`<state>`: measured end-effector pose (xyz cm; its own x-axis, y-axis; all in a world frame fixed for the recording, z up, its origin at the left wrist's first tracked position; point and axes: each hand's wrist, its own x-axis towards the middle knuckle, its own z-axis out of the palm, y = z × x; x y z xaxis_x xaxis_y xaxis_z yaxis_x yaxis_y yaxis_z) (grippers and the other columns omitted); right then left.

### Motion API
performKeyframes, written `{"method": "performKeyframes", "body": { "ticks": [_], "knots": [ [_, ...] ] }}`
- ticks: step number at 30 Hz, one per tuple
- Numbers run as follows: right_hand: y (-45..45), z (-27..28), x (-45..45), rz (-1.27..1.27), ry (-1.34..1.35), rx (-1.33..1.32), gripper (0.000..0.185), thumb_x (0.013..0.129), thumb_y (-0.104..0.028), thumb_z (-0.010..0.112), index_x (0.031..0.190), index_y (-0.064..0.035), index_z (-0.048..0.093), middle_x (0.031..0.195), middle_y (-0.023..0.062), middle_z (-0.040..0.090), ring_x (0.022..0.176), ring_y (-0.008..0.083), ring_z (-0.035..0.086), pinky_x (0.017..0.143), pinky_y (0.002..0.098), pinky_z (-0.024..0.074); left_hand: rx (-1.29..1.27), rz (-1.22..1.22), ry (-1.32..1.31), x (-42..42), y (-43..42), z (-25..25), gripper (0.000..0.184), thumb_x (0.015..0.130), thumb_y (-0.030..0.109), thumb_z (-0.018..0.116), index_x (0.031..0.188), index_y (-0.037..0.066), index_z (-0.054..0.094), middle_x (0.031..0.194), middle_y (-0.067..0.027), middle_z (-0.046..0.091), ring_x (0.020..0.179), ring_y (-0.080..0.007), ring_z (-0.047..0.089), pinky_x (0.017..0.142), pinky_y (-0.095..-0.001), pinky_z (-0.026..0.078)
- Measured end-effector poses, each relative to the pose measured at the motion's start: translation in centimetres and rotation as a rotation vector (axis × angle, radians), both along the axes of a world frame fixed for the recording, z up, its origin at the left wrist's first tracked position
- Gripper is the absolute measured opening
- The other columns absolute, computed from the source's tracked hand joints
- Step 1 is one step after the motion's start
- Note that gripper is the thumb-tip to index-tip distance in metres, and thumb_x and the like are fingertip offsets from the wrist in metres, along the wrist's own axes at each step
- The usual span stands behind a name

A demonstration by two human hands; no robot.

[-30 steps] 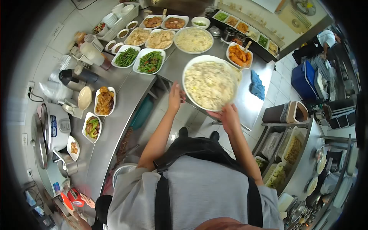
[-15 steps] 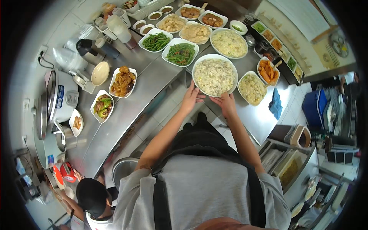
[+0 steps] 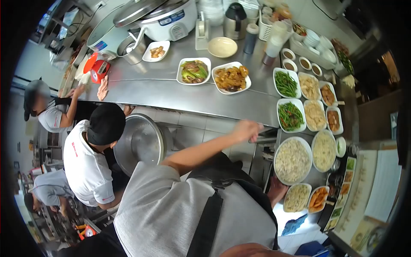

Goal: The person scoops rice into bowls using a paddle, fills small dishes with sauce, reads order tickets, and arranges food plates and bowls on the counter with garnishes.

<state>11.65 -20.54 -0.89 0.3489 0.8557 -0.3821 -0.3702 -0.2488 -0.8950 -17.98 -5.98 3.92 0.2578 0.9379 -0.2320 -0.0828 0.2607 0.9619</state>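
A large white bowl of fried rice is at the corner of the steel counter. My right hand is against its near side, with the fingers partly hidden by the bowl. My left hand is off the bowl, in front of the counter edge, its fingers curled and slightly blurred; nothing shows in it. Beside the bowl are a second bowl of rice, a square dish of rice and a dish of orange strips. Two dishes of green beans lie beyond.
On the long counter stand a dish of greens and meat, a dish of glazed pieces and a rice cooker. A big metal pot is low at my left. A co-worker in a white shirt is beyond it.
My view has swung left, bringing co-workers and the long counter into sight. My left hand has let go of the fried rice bowl; my right hand stays at it.
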Motion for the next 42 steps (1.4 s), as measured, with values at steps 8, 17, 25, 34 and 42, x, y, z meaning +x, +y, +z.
{"method": "performKeyframes", "body": {
  "ticks": [8,17,25,34,42],
  "knots": [
    [-1.2,1.6,-2.2,-0.143,-0.239,-0.222,0.046,0.087,-0.018,0.05,0.132,-0.0117,0.04,0.106,0.0117,0.056,0.086,0.0225,0.059,0.07,0.0307,0.0496,0.502,1.332,0.933,-35.3,9.2,7.2,0.024,0.084,0.01,0.057,0.107,0.004,0.062,0.091,-0.0148,0.064,0.082,-0.0256,0.061,0.076,-0.0372,0.048],
    [2.5,0.9,-8.6,0.243,-0.594,-0.348,0.043,0.087,-0.015,0.049,0.129,-0.0113,0.044,0.094,0.0092,0.057,0.076,0.0188,0.058,0.067,0.0284,0.0485,-0.207,0.854,1.953,-59.8,9.3,7.7,0.035,0.077,0.023,0.063,0.112,0.018,0.064,0.115,-0.0136,0.059,0.106,-0.0307,0.057,0.082,-0.0416,0.049],
    [4.1,-0.7,-11.5,0.656,-0.773,-0.251,0.04,0.086,-0.011,0.049,0.127,-0.011,0.048,0.083,0.0069,0.058,0.068,0.0154,0.057,0.064,0.0265,0.0475,0.111,1.144,1.598,-58.6,5.1,8.3,0.03,0.081,0.022,0.065,0.109,0.011,0.066,0.095,-0.0182,0.064,0.085,-0.0341,0.064,0.074,-0.0413,0.05],
    [8.1,0.5,-14.9,0.768,-0.624,-0.101,0.038,0.085,-0.004,0.049,0.122,-0.0089,0.053,0.067,0.0021,0.056,0.062,0.0093,0.054,0.061,0.0235,0.0449,0.609,1.455,1.555,-53.4,3.2,3.4,0.025,0.087,0.01,0.058,0.111,0.009,0.064,0.096,-0.0157,0.064,0.084,-0.0316,0.062,0.072,-0.0388,0.049],
    [10.8,11.0,-18.9,0.708,-0.415,-0.029,0.029,0.091,-0.014,0.051,0.118,-0.0086,0.058,0.071,0.0005,0.054,0.066,0.0073,0.049,0.063,0.0237,0.0418,0.912,1.583,0.684,-37.1,5.0,11.3,0.036,0.093,0.013,0.053,0.123,-0.007,0.051,0.107,-0.0223,0.063,0.094,-0.0273,0.063,0.081,-0.0358,0.054]
  ]
}}
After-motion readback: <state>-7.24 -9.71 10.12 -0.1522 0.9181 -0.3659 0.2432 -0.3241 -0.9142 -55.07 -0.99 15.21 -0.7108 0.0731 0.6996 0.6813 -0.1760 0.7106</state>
